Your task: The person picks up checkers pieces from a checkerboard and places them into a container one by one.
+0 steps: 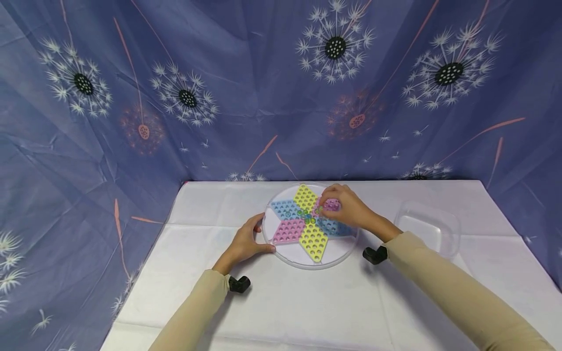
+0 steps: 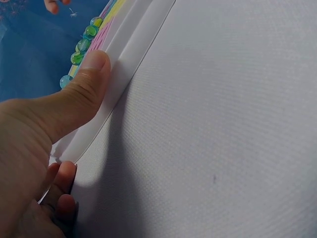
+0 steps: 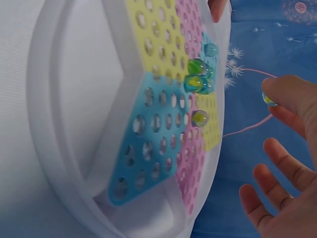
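A round white Chinese checkers board (image 1: 316, 266) with a yellow, pink and blue star lies on the table. My left hand (image 1: 245, 243) grips the board's left edge, its thumb on the rim in the left wrist view. Above the star's far right side, my right hand (image 1: 347, 207) pinches a glass marble (image 3: 269, 100) between thumb and index finger; the other fingers are spread in the right wrist view. Several green, yellow and blue marbles (image 3: 197, 83) sit in holes around the star's middle. In the head view, my right hand covers part of the pink section.
To the right of the board stands a clear plastic container (image 1: 428, 226) on the white tablecloth (image 1: 307, 312). Behind the table hangs a blue curtain (image 1: 263, 87) with a dandelion print. A black wrist device (image 1: 239, 284) sits at the left cuff.
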The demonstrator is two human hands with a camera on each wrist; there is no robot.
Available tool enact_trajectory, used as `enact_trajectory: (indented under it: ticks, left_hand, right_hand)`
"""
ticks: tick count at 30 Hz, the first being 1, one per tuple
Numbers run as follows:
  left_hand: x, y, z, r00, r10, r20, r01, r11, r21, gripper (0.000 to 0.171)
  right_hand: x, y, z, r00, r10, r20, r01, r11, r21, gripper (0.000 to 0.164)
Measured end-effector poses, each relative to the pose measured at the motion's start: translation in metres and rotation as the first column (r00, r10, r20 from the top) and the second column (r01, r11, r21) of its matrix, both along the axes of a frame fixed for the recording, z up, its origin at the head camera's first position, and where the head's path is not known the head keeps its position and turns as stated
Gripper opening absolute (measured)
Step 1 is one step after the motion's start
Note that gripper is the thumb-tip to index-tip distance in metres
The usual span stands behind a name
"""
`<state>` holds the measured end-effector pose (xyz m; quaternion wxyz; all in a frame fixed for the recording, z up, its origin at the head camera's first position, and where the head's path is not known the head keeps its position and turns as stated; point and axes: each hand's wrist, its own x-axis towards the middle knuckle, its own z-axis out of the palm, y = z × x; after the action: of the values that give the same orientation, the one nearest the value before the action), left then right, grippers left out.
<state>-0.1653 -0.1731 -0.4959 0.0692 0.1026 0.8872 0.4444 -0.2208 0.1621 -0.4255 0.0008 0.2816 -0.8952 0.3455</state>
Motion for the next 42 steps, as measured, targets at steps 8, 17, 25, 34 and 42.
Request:
enact_trajectory:
  ticks: [8, 17, 25, 34, 42]
  left_hand:
    - [0.001, 0.001, -0.001, 1.000, 0.009, 0.001, -0.009, 1.000, 0.002, 0.112]
    - [0.000, 0.001, -0.002, 1.000, 0.017, -0.005, -0.017, 1.000, -0.010, 0.111]
    - [0.000, 0.001, -0.002, 1.000, 0.016, -0.004, -0.016, 1.000, 0.002, 0.111]
    - [0.001, 0.002, 0.000, 1.000, 0.008, -0.010, -0.008, 1.000, 0.008, 0.111]
    - [0.000, 0.001, -0.001, 1.000, 0.000, -0.018, 0.000, 1.000, 0.004, 0.111]
  right_hand:
    - [-0.002, 0.001, 0.005, 1.000, -0.004, -0.023, 0.004, 1.000, -0.013, 0.016]
    - [-0.001, 0.010, 0.008, 0.999, -0.023, -0.048, 0.022, 0.999, -0.041, 0.012]
    - [0.003, 0.040, 0.010, 0.995, -0.083, -0.046, 0.080, 0.995, -0.063, 0.015]
    - [0.015, 0.088, 0.013, 0.976, -0.215, -0.038, 0.213, 0.976, -0.046, 0.013]
    - [0.030, 0.130, 0.016, 0.952, -0.300, -0.061, 0.299, 0.954, -0.024, 0.017]
